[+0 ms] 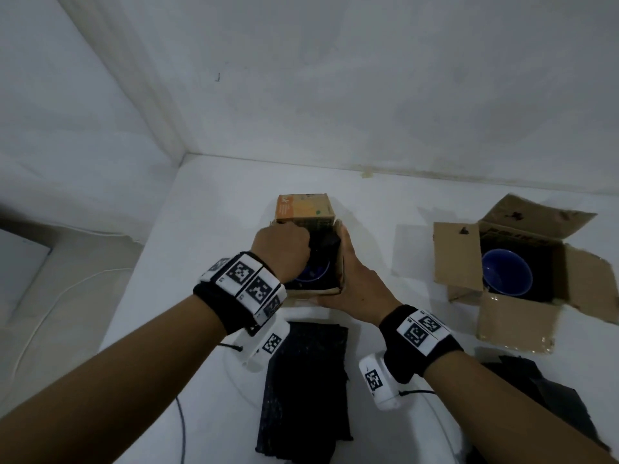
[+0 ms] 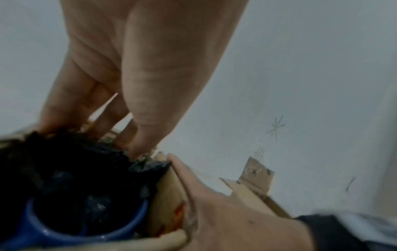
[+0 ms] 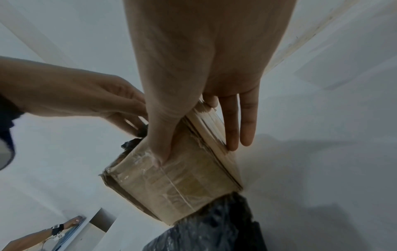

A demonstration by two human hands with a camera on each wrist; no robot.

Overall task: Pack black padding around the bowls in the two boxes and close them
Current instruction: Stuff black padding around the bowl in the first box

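A small cardboard box (image 1: 303,209) stands mid-table with a blue bowl (image 1: 313,274) inside. My left hand (image 1: 284,246) reaches down into it, fingers and thumb pinching crumpled black padding (image 2: 75,169) at the far wall above the bowl (image 2: 86,232). My right hand (image 1: 348,272) grips the box's right side. In the right wrist view its thumb lies on the taped near face (image 3: 171,183) and its fingers (image 3: 233,135) on the side wall. A second box (image 1: 522,309) sits open at the right with another blue bowl (image 1: 505,272) on dark padding.
Flat black padding sheets (image 1: 304,386) lie on the white table in front of the held box. More black padding (image 1: 542,396) is heaped at the lower right. White walls close the corner behind. A cable (image 1: 182,430) hangs off the table's left edge.
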